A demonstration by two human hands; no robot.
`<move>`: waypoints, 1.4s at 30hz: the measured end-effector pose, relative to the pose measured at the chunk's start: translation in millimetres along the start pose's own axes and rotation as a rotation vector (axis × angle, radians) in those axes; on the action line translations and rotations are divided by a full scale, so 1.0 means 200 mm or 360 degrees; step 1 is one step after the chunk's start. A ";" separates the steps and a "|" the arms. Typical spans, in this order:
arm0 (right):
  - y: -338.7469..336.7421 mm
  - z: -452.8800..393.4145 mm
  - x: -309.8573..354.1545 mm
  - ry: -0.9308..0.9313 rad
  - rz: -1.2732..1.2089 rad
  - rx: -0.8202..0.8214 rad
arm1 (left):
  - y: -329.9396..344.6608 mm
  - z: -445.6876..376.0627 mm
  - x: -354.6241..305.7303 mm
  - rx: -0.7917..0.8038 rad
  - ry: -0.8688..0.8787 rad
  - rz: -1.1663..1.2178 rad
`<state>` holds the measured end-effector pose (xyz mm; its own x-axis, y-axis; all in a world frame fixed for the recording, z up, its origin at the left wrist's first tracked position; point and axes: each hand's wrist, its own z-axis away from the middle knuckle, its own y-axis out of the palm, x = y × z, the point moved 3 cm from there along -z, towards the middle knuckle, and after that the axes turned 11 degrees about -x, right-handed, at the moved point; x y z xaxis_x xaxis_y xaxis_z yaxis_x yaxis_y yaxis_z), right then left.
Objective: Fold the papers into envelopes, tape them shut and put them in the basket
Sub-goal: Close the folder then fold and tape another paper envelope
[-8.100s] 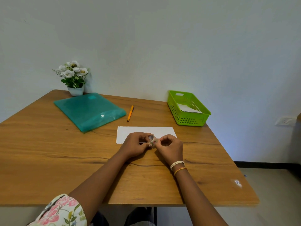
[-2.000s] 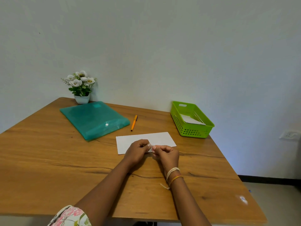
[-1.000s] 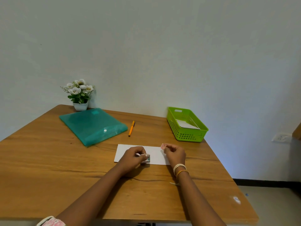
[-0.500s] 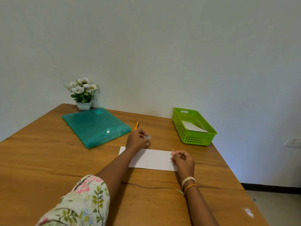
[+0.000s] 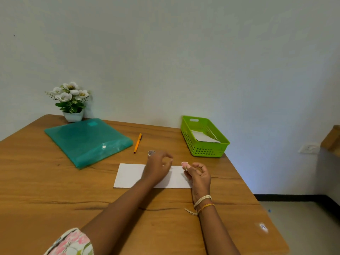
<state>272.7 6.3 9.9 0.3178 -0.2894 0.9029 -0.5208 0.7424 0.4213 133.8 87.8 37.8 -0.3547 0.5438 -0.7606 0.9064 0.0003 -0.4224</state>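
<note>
A white folded paper envelope (image 5: 128, 175) lies flat on the wooden table (image 5: 55, 199) in front of me. My right hand (image 5: 198, 174) pinches a small pink piece of tape (image 5: 184, 164) above the envelope's right end. My left hand (image 5: 159, 167) hovers over the envelope's middle with loose fingers and nothing in it. A small tape roll (image 5: 151, 153) stands on the table just behind the left hand. The green basket (image 5: 207, 150) sits at the back right with a white envelope (image 5: 203, 138) inside.
A teal plastic folder (image 5: 86, 140) lies at the back left, with an orange pen (image 5: 137, 143) beside it. A white pot of flowers (image 5: 70, 102) stands in the far left corner against the wall. The table's right edge drops to the floor.
My left hand carried the tape roll to the table behind the envelope, let it go and drew back over the paper. My right hand tore off a pink tape piece and keeps holding it.
</note>
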 end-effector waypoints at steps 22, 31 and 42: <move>-0.03 -0.02 -0.02 0.0183 0.0042 0.0104 | 0.20 0.12 -0.03 0.0170 -0.0998 0.0950; -0.07 -0.07 -0.02 -0.0275 0.0895 -0.0037 | 0.22 0.17 -0.01 0.0122 -0.0610 0.0521; -0.04 -0.17 0.07 0.0115 0.1135 0.0041 | 0.24 0.18 0.00 0.0085 -0.0517 0.0173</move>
<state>308.1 17.3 15.7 -0.0557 0.3020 0.9517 -0.6394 0.7213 -0.2664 168.9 57.3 -1.0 -0.3192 0.2429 -0.9160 0.9325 -0.0917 -0.3493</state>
